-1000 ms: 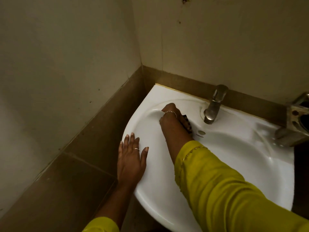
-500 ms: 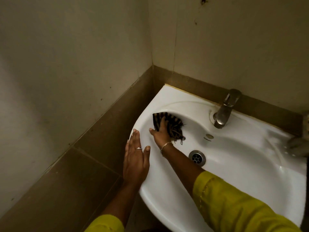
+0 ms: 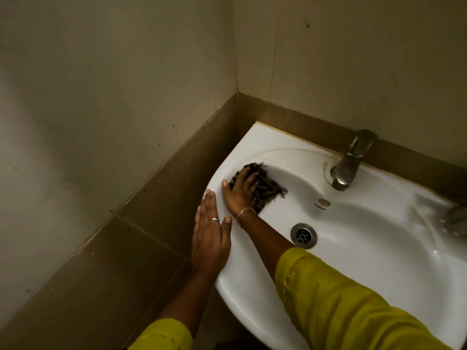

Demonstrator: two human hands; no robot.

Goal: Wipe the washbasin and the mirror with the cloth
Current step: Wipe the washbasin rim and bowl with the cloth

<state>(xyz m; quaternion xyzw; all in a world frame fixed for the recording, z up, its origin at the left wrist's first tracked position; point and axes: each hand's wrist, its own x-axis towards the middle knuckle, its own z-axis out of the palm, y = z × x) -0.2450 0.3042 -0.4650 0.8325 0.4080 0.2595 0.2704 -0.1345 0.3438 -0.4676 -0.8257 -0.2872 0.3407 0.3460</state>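
Right grip (image 3: 239, 192), spread flat, presses the cloth (image 3: 268, 188) to the washbasin (image 3: 374, 251) wall — sweep evenly toward the drain (image 3: 303, 235) at its right; left grip (image 3: 209, 237), flat, braces alongside.

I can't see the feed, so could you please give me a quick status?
Left hand flat on basin rim. Right hand presses cloth on left inner wall. Nothing in the way.

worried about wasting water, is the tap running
Off, it seems: no stream falls from the tap into the washbasin.
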